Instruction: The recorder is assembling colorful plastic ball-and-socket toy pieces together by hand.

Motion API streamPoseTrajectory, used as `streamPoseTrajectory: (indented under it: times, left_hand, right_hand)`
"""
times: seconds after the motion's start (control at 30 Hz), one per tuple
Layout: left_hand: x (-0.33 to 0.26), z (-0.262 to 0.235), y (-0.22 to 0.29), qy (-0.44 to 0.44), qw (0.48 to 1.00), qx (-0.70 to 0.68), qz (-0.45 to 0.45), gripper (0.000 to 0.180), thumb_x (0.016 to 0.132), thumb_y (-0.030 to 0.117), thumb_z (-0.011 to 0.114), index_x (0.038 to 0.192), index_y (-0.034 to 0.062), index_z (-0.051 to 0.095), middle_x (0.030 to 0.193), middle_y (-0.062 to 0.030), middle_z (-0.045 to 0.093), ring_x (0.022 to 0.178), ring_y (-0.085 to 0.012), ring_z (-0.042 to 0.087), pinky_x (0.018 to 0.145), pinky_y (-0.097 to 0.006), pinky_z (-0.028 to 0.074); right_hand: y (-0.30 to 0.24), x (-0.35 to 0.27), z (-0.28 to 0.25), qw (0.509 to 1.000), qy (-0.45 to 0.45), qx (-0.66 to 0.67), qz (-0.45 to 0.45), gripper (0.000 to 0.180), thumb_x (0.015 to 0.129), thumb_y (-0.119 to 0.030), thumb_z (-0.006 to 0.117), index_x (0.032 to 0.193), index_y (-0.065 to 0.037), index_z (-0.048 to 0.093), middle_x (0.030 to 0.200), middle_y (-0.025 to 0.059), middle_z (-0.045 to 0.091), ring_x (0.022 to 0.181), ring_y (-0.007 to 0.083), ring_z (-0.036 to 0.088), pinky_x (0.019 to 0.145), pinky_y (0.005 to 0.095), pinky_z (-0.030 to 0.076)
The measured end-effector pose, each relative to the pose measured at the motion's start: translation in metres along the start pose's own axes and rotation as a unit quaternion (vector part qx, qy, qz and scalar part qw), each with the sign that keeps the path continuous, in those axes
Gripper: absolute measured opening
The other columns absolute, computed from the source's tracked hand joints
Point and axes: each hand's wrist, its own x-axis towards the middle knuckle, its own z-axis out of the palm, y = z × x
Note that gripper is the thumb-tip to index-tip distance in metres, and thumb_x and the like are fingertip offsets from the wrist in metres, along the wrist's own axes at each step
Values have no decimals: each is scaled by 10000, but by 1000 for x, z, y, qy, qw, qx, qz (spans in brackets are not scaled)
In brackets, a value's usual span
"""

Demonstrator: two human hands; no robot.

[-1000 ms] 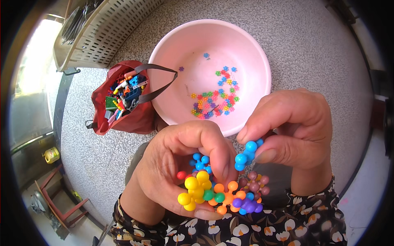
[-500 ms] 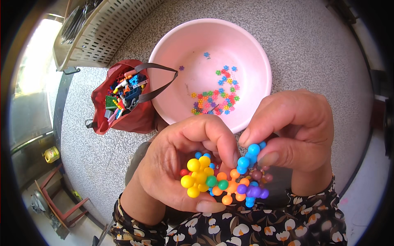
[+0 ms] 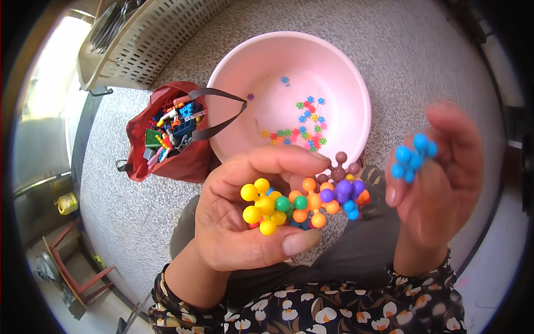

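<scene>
My left hand (image 3: pixel 245 206) is curled around a cluster of joined flower-shaped plastic building pieces (image 3: pixel 314 201). Yellow, green, orange, purple, brown and blue knobs stick out of it, partly hidden by the fingers. Apart from it, on the right, my right hand (image 3: pixel 439 189) is raised with a single blue flower-shaped piece (image 3: pixel 413 158) pinched at the fingertips; motion blurs some of these fingers. Beyond the hands is a pink basin (image 3: pixel 289 42) with many small coloured flower pieces (image 3: pixel 311 114) scattered on its bottom.
Against the basin's left side stands a red fabric bag (image 3: pixel 192 164) with dark handles, full of mixed toy parts (image 3: pixel 172 128). A cream perforated basket (image 3: pixel 144 42) is at the upper left. A reddish stool frame (image 3: pixel 83 278) and a yellow container (image 3: pixel 67 204) are at the far left.
The blue piece has come away from the cluster, and my right hand has carried it to the right. My left hand has risen slightly, with the cluster turned a little.
</scene>
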Motion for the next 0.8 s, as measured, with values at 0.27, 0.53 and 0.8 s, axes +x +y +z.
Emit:
streamPoseTrajectory:
  times: [0.27, 0.53, 0.8]
  left_hand:
    - [-6, 1, 4, 53, 997, 41, 22, 492, 642, -65, 663, 1108, -73, 505, 986, -95, 579, 909, -126, 555, 834, -249, 420]
    - [-9, -4, 6, 42, 986, 160, 0, 642, 607, 168, 767, 1146, -32, 483, 1026, -163, 541, 929, -240, 555, 856, -362, 434]
    - [-10, -2, 3, 61, 983, 164, 48, 510, 672, 20, 682, 1138, -76, 500, 1102, -151, 534, 1005, -203, 532, 899, -322, 392]
  right_hand:
    - [-9, 5, 0, 922, -249, -236, -181, 337, 663, 26, 673, 968, 5, 532, 718, 105, 569, 544, 158, 551, 448, 244, 407]
    - [6, 1, 3, 937, -175, -189, -234, 368, 616, 23, 724, 939, -7, 552, 679, 87, 573, 516, 162, 544, 433, 260, 408]
    - [5, -2, 5, 928, -163, -256, -215, 388, 594, -14, 764, 929, -16, 568, 680, 85, 586, 536, 171, 568, 462, 254, 441]
